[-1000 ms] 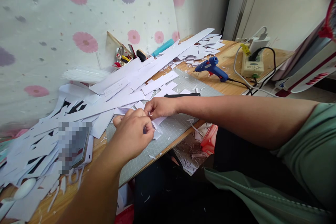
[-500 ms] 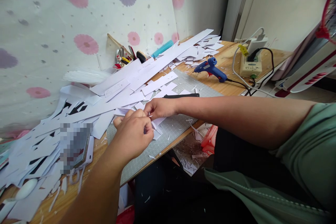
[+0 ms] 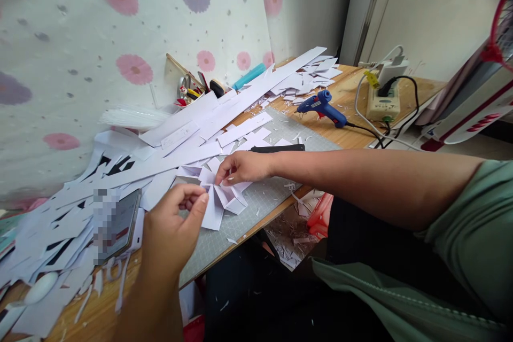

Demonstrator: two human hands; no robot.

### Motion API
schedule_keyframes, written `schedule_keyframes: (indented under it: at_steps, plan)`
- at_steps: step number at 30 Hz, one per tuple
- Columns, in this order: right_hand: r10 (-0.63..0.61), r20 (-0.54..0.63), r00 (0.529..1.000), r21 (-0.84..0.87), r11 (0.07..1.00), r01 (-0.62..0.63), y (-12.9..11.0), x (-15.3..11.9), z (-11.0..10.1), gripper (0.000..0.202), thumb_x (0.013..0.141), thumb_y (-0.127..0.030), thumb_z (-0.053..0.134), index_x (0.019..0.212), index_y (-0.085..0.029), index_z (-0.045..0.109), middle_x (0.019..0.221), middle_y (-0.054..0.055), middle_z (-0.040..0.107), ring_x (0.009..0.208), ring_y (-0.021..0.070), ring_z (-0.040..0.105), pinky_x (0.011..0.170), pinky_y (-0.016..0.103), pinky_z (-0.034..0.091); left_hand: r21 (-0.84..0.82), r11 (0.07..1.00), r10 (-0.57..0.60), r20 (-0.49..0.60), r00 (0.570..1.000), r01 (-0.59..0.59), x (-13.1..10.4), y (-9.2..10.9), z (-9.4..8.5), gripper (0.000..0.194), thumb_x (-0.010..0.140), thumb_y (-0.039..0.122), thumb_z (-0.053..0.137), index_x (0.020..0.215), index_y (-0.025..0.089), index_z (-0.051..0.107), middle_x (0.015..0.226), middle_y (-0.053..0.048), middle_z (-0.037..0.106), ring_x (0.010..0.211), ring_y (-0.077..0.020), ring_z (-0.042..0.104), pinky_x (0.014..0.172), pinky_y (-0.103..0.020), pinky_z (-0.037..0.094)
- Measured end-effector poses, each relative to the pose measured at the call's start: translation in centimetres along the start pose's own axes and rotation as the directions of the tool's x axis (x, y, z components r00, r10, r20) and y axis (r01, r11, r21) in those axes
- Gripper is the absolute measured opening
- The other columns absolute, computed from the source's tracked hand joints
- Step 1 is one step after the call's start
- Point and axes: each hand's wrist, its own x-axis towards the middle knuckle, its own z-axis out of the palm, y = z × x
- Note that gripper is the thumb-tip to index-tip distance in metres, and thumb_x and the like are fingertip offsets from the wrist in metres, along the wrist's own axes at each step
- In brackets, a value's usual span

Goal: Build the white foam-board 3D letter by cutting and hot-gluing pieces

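A white paper construction point(image 3: 213, 212) with several folded, box-like flaps fanning out from its middle lies on the grey cutting mat point(image 3: 264, 197). At its centre is my right hand point(image 3: 244, 165), thumb and fingers closed together on the folded paper. My left hand point(image 3: 174, 219) is at the left edge of the construction, its fingers curled and the thumb close to the index fingertip. Whatever may be between those fingertips is too small to make out. Just beyond my right wrist lies a black cutter-like tool point(image 3: 278, 148).
A blue glue gun point(image 3: 323, 108) rests on the table at the right, its cord running toward a power strip point(image 3: 382, 101). White paper strips point(image 3: 256, 93) and offcuts cover the back and left. A phone-like device point(image 3: 124, 222) lies at left, near a tool holder point(image 3: 192, 91) further back.
My left hand has moved left and toward me, away from the right hand, uncovering the folded paper flaps. The right hand has stayed nearly in place over the centre.
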Motion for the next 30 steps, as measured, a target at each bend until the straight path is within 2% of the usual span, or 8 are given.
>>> schedule_keyframes:
  at_steps: [3, 7, 12, 15, 19, 24, 30]
  plan:
    - [0.035, -0.025, 0.999, -0.074, 0.997, -0.037, -0.2, -0.3, 0.1, 0.011, 0.08, -0.016, 0.064, 0.088, -0.011, 0.069, 0.079, 0.001, 0.065, 0.071, 0.0097, 0.052, 0.068, 0.02, 0.039, 0.087, 0.996, 0.023, -0.041, 0.999, -0.02, -2.2, -0.2, 1.0, 0.009, 0.086, 0.029, 0.052, 0.083, 0.024, 0.058, 0.072, 0.002, 0.061, 0.067, -0.0148, 0.057, 0.067, -0.028, 0.044]
    - [0.044, -0.068, 0.997, -0.168, 0.984, -0.055, -0.7, -0.8, 0.0, 0.014, 0.082, -0.021, 0.062, 0.09, -0.011, 0.067, 0.08, 0.002, 0.063, 0.072, 0.0113, 0.051, 0.068, 0.022, 0.038, 0.222, 0.968, 0.151, -0.147, 0.978, -0.116, -3.8, -0.4, 1.9, 0.008, 0.089, 0.023, 0.051, 0.087, 0.022, 0.059, 0.076, 0.0, 0.067, 0.074, -0.0172, 0.063, 0.072, -0.03, 0.045]
    - [0.104, -0.131, 0.986, -0.204, 0.97, -0.13, -1.6, -1.5, -0.3, 0.005, 0.08, -0.017, 0.061, 0.08, -0.013, 0.062, 0.072, -0.001, 0.058, 0.066, 0.0096, 0.048, 0.062, 0.021, 0.036, 0.303, 0.909, 0.328, -0.094, 0.94, -0.287, -4.5, -0.6, 2.2, 0.013, 0.086, 0.019, 0.054, 0.095, 0.023, 0.062, 0.086, -0.004, 0.073, 0.082, -0.0229, 0.064, 0.082, -0.038, 0.04]
    - [0.157, -0.096, 0.983, -0.2, 0.964, -0.173, -2.1, -2.0, -0.4, 0.008, 0.077, -0.016, 0.063, 0.073, -0.014, 0.057, 0.062, -0.003, 0.055, 0.057, 0.0082, 0.048, 0.056, 0.021, 0.035, 0.343, 0.893, 0.332, -0.07, 0.941, -0.29, -4.8, -0.3, 2.5, 0.022, 0.085, 0.019, 0.055, 0.105, 0.024, 0.063, 0.088, -0.004, 0.074, 0.085, -0.0244, 0.064, 0.083, -0.041, 0.036]
    - [0.258, -0.017, 0.966, -0.154, 0.954, -0.257, -2.3, -2.4, 0.0, 0.018, 0.082, -0.023, 0.06, 0.067, -0.015, 0.053, 0.056, -0.002, 0.055, 0.05, 0.0084, 0.051, 0.052, 0.022, 0.038, 0.371, 0.89, 0.296, -0.025, 0.955, -0.267, -4.9, 0.3, 2.8, 0.028, 0.085, 0.021, 0.054, 0.111, 0.026, 0.064, 0.09, -0.004, 0.074, 0.087, -0.025, 0.064, 0.083, -0.042, 0.032]
    - [0.323, 0.038, 0.946, -0.026, 0.946, -0.322, -2.1, -2.5, 0.4, 0.021, 0.084, -0.023, 0.056, 0.065, -0.015, 0.052, 0.06, -0.002, 0.057, 0.052, 0.0086, 0.054, 0.049, 0.021, 0.043, 0.391, 0.883, 0.28, 0.005, 0.96, -0.259, -4.8, 0.7, 2.8, 0.028, 0.086, 0.02, 0.053, 0.109, 0.028, 0.066, 0.093, -0.003, 0.075, 0.088, -0.0238, 0.064, 0.084, -0.042, 0.03]
    - [0.341, 0.072, 0.937, 0.014, 0.939, -0.342, -1.9, -2.4, 0.4, 0.015, 0.081, -0.021, 0.055, 0.067, -0.015, 0.055, 0.066, -0.001, 0.059, 0.055, 0.0086, 0.057, 0.046, 0.019, 0.044, 0.393, 0.876, 0.285, 0.047, 0.957, -0.28, -4.8, 0.9, 2.8, 0.027, 0.086, 0.02, 0.052, 0.107, 0.028, 0.066, 0.095, -0.003, 0.074, 0.089, -0.0244, 0.063, 0.082, -0.042, 0.03]
